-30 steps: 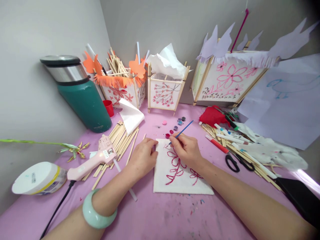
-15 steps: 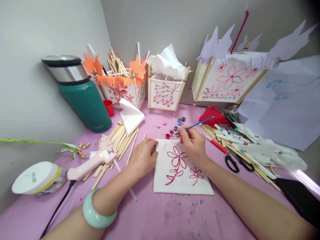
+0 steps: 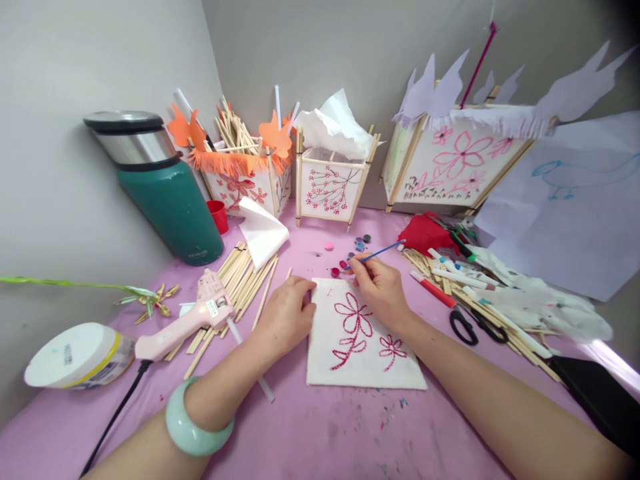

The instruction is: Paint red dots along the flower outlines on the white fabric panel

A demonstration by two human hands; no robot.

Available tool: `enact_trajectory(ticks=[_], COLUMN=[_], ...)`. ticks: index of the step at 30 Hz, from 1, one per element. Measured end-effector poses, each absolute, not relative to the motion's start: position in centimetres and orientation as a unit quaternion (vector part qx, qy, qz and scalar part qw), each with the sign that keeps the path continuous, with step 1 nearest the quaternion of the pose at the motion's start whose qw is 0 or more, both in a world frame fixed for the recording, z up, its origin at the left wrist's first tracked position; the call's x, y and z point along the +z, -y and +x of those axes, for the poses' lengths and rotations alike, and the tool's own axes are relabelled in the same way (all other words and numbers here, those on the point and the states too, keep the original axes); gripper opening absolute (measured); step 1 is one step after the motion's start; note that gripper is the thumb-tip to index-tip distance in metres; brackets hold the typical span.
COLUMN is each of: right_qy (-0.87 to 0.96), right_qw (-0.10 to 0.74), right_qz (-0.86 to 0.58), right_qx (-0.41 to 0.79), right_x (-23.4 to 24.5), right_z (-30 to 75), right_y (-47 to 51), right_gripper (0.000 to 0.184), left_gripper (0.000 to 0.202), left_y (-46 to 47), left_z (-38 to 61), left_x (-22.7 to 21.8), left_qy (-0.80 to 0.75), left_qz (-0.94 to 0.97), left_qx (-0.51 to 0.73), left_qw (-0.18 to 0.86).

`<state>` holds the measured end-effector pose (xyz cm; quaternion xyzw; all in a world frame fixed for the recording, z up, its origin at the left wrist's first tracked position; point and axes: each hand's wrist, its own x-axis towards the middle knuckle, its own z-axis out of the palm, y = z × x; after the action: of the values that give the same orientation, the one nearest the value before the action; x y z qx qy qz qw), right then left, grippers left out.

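A thin blue paintbrush (image 3: 383, 251) is pinched in my right hand (image 3: 381, 293), above the top edge of a white fabric-like panel (image 3: 367, 367). The brush tip is close to small paint pots (image 3: 335, 272) with red and magenta in them. Magenta dashed lines on the panel form a large flower (image 3: 356, 313) with a leafy stem and a smaller flower (image 3: 393, 347). At the panel's upper left corner, the fingertips and thumb of my left hand (image 3: 287, 313) rest against its edge, apart from each other. A pale green bangle (image 3: 197, 427) circles my left wrist.
Left are a pink glue gun (image 3: 185, 327), wooden sticks (image 3: 245, 273), a white tub (image 3: 75, 357) and a green bottle (image 3: 170, 207). Decorated stick-framed boxes (image 3: 333, 193) stand behind. On the right lie scissors (image 3: 464, 327), markers (image 3: 455, 270) and a red cloth (image 3: 427, 233).
My right hand has shifted slightly left with the paintbrush, bringing its tip nearer the red and magenta pots. My left hand and the panel have stayed in place.
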<state>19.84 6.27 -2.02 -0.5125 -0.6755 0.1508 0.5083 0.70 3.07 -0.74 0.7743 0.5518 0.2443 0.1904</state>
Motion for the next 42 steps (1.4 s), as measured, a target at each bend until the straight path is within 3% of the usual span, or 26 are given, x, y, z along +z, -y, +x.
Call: enact_trajectory(ticks=[4,13,42], right_qy=[0.653,0.752,0.779], right_qw=[0.554,0.483,0.452], right_qz=[-0.494,-0.426,-0.413], right_qx=[0.152,0.139,0.136], right_x=[-1.8,-1.2,-1.3], right_z=[19.8,19.3,19.4], right_y=[-5.7,-4.7,-4.7], right_gripper=[0.019,0.027,0.023], left_gripper=[0.028,0.029,0.028], left_y=[-3.1,-3.0,-3.2], left_z=[0.7,0.7,0.7], left_x=[-0.7,-0.7,-0.8], left_qy=[-0.551,-0.553,-0.55], left_qz=[0.775,0.775,0.775], left_qx=[0.245,0.242,0.246], left_qw=[0.19,0.189,0.189])
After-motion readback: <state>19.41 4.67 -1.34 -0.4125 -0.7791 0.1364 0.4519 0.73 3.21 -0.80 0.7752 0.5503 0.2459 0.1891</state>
